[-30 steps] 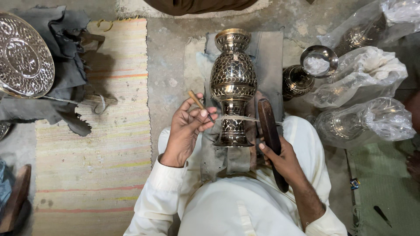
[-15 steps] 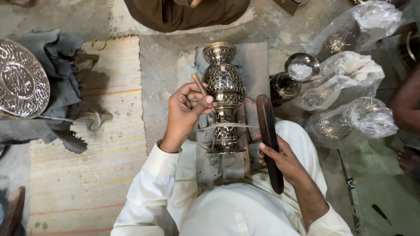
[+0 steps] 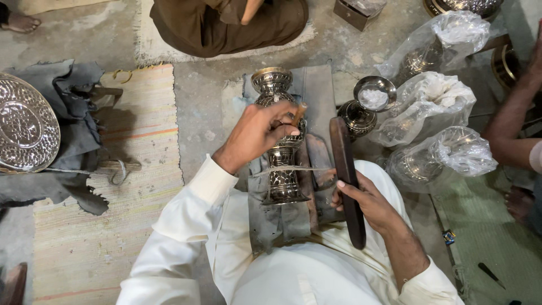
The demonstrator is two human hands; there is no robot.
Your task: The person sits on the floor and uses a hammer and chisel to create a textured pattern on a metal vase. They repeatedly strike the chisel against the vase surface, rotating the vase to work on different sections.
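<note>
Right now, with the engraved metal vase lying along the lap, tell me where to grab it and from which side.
Grip the engraved metal vase at its narrow waist above the foot, from its bare left side: the left hand covers the body and the wooden mallet blocks the right.

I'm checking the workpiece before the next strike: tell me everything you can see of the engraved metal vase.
The vase looks like shiny silver-toned metal, densely engraved with dark patterning. It has a flared round mouth, a bulging body, a narrow waist and a spread foot. It lies lengthwise on grey cloth over the person's lap, mouth pointing away. A thin strap crosses its waist. The left hand rests on its body, holding a small rod-like tool.
</note>
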